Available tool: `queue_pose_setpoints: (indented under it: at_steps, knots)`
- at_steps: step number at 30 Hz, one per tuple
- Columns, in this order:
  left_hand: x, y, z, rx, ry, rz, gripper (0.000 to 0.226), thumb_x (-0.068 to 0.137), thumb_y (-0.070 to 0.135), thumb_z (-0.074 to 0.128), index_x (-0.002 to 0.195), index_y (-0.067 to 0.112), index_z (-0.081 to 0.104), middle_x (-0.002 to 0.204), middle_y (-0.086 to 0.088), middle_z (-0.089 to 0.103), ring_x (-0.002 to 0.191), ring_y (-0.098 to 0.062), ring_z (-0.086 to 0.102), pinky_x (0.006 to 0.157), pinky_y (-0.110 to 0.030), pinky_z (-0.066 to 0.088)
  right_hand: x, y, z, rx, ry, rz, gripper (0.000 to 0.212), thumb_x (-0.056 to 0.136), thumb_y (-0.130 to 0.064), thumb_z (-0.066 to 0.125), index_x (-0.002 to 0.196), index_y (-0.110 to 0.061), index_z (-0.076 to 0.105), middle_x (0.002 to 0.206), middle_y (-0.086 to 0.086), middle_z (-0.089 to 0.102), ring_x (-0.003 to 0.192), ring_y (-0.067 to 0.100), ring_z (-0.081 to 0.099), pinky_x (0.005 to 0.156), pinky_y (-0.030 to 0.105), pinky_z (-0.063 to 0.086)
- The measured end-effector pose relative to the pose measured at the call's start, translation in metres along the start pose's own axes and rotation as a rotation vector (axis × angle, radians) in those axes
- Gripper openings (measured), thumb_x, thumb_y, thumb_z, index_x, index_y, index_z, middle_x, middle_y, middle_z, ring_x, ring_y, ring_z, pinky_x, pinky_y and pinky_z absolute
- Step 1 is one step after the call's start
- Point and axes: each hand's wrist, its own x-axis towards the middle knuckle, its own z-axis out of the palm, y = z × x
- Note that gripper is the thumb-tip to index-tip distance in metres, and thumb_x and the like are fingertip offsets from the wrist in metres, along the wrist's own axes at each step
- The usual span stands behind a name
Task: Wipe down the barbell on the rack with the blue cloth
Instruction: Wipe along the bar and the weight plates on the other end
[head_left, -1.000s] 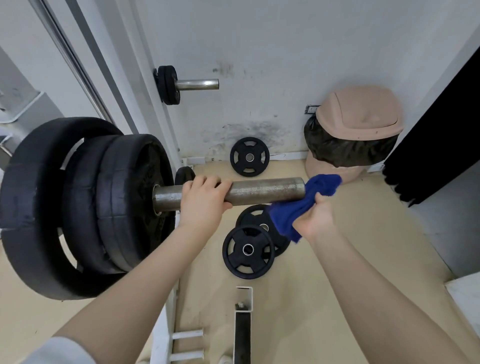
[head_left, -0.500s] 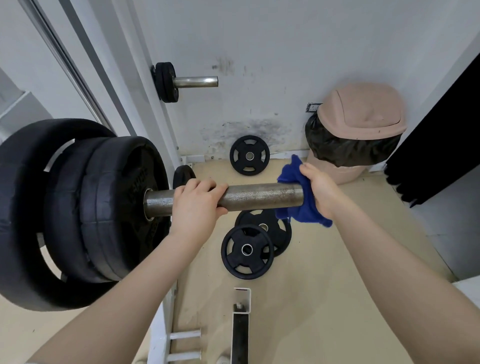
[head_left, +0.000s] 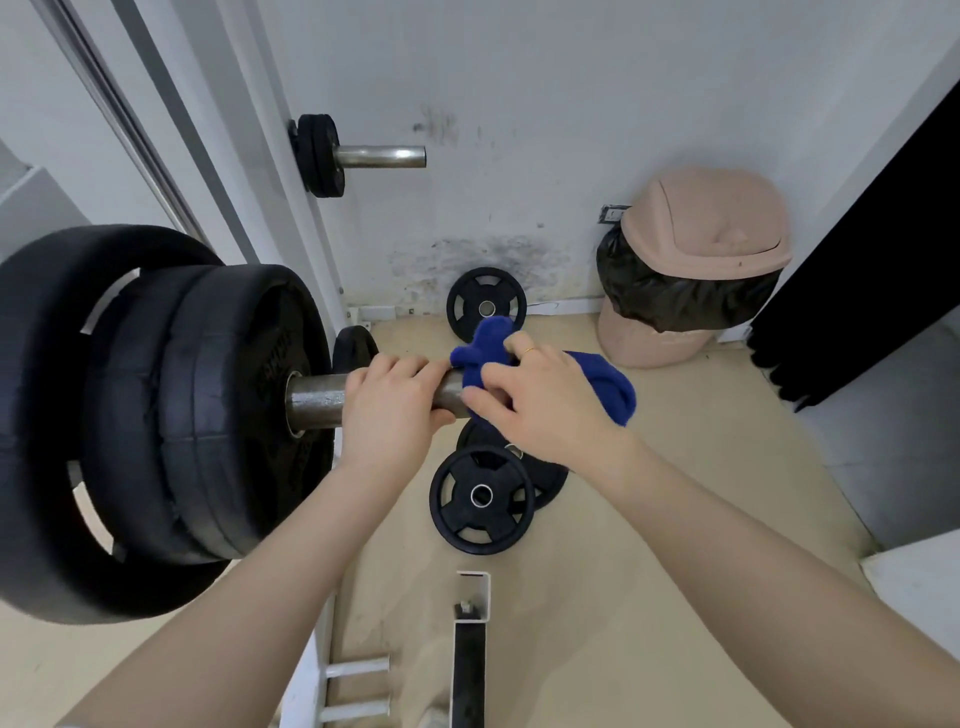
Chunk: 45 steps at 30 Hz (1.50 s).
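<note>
While the left hand (head_left: 389, 402) wraps its fingers (head_left: 400, 366) over the top of the bar sleeve (head_left: 314, 400), thumb underneath, the right hand (head_left: 540, 405) clamps the blue cloth (head_left: 608, 387) round the same sleeve just beside it, knuckles nearly touching. Right fingers grasp cloth and steel together; a gold ring (head_left: 528, 350) shows on one finger.

Position: the barbell sticks out toward the right of view at about chest level, its loaded end at left. Cloth covers the outer end of the sleeve; a tuft stands up above the hand, and the rest drapes off the tip.

Handling, judged:
- Bar: rigid steel, heavy with plates on, will not shift under a wiping push. Surface looks dull and speckled, so some drag on the cloth is likely. Steady it on bare sleeve, as the left hand does.
- Cloth: soft, light, bunches easily. Best held wrapped right round the sleeve so it does not slide off the open end.

Counts:
- Barbells on the rack: one, plus one short plate peg (head_left: 379, 156) on the upright.
- Big plates (head_left: 234, 415) on the sleeve: three, as far as I can separate them.
- Small plates on the peg: two, probably.
- Loose plates on the floor (head_left: 623, 519): two stacked (head_left: 480, 499), one leaning on the wall (head_left: 485, 306), one partly hidden behind the left hand.
- Bins (head_left: 696, 270): one, with a black liner.
- Cloths: one.
</note>
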Motion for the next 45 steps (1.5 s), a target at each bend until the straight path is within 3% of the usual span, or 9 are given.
queue_pose_setpoints:
  at_steps: [7, 12, 18, 26, 30, 32, 35, 39, 45]
  knots:
    - [-0.005, 0.003, -0.005, -0.007, -0.025, 0.008, 0.042, 0.09, 0.041, 0.05, 0.128, 0.024, 0.047, 0.125, 0.004, 0.056, 0.116, -0.022, 0.044, 0.097, -0.036, 0.032, -0.007, 0.029, 0.016, -0.042, 0.164, 0.524, 0.037, 0.098, -0.037, 0.036, 0.121, -0.011, 0.047, 0.118, 0.011, 0.054, 0.11, 0.03, 0.046, 0.087, 0.043, 0.039]
    - [-0.005, 0.0, -0.023, -0.017, -0.109, 0.035, 0.031, 0.093, 0.031, 0.048, 0.121, 0.018, 0.052, 0.116, 0.0, 0.06, 0.109, -0.024, 0.051, 0.086, -0.037, 0.041, 0.006, -0.015, 0.038, -0.157, 0.13, 0.242, 0.041, 0.099, -0.037, 0.027, 0.128, -0.016, 0.048, 0.131, 0.002, 0.051, 0.122, 0.022, 0.045, 0.115, 0.043, 0.007]
    - [-0.027, -0.039, -0.081, 0.025, 0.095, 0.138, 0.025, 0.085, 0.006, 0.055, 0.109, 0.008, 0.062, 0.105, -0.009, 0.067, 0.1, -0.033, 0.058, 0.081, -0.044, 0.05, 0.032, -0.019, 0.034, -0.216, 0.09, 0.422, 0.04, 0.097, -0.04, 0.024, 0.095, -0.018, 0.057, 0.092, 0.005, 0.067, 0.087, 0.028, 0.058, 0.089, 0.04, 0.031]
    - [-0.058, -0.085, -0.095, 0.171, 0.324, -0.072, 0.051, 0.078, 0.028, 0.065, 0.124, 0.008, 0.055, 0.136, -0.025, 0.047, 0.128, -0.043, 0.039, 0.099, -0.053, 0.037, 0.063, -0.116, 0.057, -0.084, 0.073, -0.071, 0.036, 0.099, -0.041, 0.027, 0.108, -0.018, 0.053, 0.093, 0.003, 0.065, 0.084, 0.027, 0.062, 0.068, 0.034, 0.035]
    - [-0.064, -0.094, -0.092, 0.163, 0.259, -0.149, 0.07, 0.08, 0.05, 0.041, 0.134, 0.006, 0.043, 0.131, -0.026, 0.052, 0.117, -0.04, 0.049, 0.089, -0.046, 0.046, 0.093, -0.099, 0.044, 0.015, -0.168, 0.335, 0.049, 0.095, -0.046, 0.025, 0.069, -0.013, 0.049, 0.082, 0.008, 0.061, 0.081, 0.028, 0.057, 0.078, 0.037, 0.041]
    - [-0.064, -0.096, -0.089, 0.164, 0.253, -0.137, 0.071, 0.078, 0.049, 0.039, 0.133, 0.005, 0.044, 0.13, -0.026, 0.052, 0.116, -0.04, 0.05, 0.089, -0.046, 0.046, 0.094, -0.116, 0.054, -0.041, -0.067, 0.386, 0.048, 0.094, -0.043, 0.026, 0.063, -0.014, 0.048, 0.077, 0.006, 0.062, 0.075, 0.026, 0.055, 0.077, 0.036, 0.037]
    - [-0.062, -0.095, -0.085, 0.157, 0.265, -0.136, 0.065, 0.079, 0.046, 0.042, 0.129, 0.005, 0.05, 0.13, -0.028, 0.051, 0.116, -0.041, 0.05, 0.091, -0.047, 0.045, 0.066, -0.129, 0.075, -0.132, 0.228, 0.123, 0.047, 0.092, -0.045, 0.026, 0.087, -0.016, 0.062, 0.078, 0.003, 0.066, 0.076, 0.024, 0.061, 0.075, 0.036, 0.039]
    - [-0.057, -0.096, -0.088, 0.11, 0.279, -0.152, 0.06, 0.079, 0.042, 0.053, 0.127, 0.007, 0.051, 0.131, -0.024, 0.052, 0.118, -0.041, 0.048, 0.092, -0.049, 0.042, 0.041, -0.093, 0.089, -0.314, 0.263, -0.229, 0.048, 0.088, -0.044, 0.039, 0.121, -0.011, 0.05, 0.117, 0.01, 0.062, 0.106, 0.027, 0.058, 0.093, 0.04, 0.042]
    - [-0.05, -0.086, -0.09, 0.078, 0.284, -0.17, 0.059, 0.077, 0.032, 0.065, 0.128, 0.007, 0.05, 0.134, -0.026, 0.048, 0.128, -0.044, 0.036, 0.098, -0.053, 0.037, 0.009, -0.004, 0.051, -0.374, 0.187, 0.062, 0.052, 0.083, -0.048, 0.032, 0.105, -0.012, 0.061, 0.089, 0.005, 0.068, 0.081, 0.028, 0.062, 0.08, 0.038, 0.042]
